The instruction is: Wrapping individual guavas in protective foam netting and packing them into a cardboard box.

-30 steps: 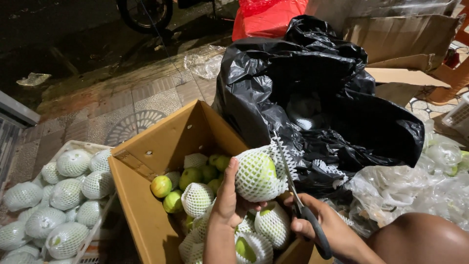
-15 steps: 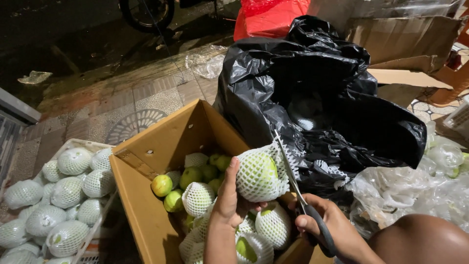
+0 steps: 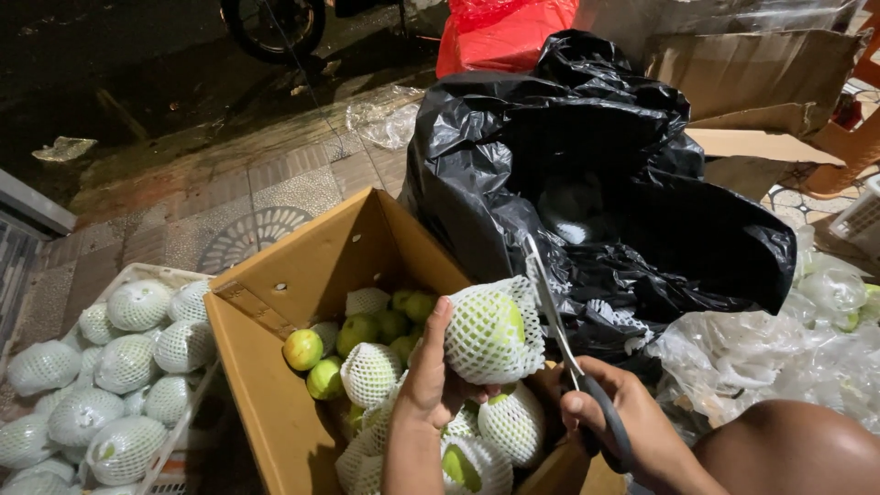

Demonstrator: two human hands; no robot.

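Left hand point(image 3: 431, 385) clenched round a net-wrapped guava point(image 3: 486, 332), held above the cardboard box point(image 3: 266, 367); right hand point(image 3: 623, 422) grasping scissors point(image 3: 559, 339), blades upright, just right of the fruit, touching its netting.

You have one camera, and it sits on your head. It looks down and a little forward, from above your arms. It is very close to your left hand point(image 3: 431, 385) and right hand point(image 3: 623, 417), which come in from the bottom edge. The cardboard box point(image 3: 275, 385) sits near, low in the middle. Farther off, at the top, you see the paved ground point(image 3: 229, 202). There is no second view to share anything with.
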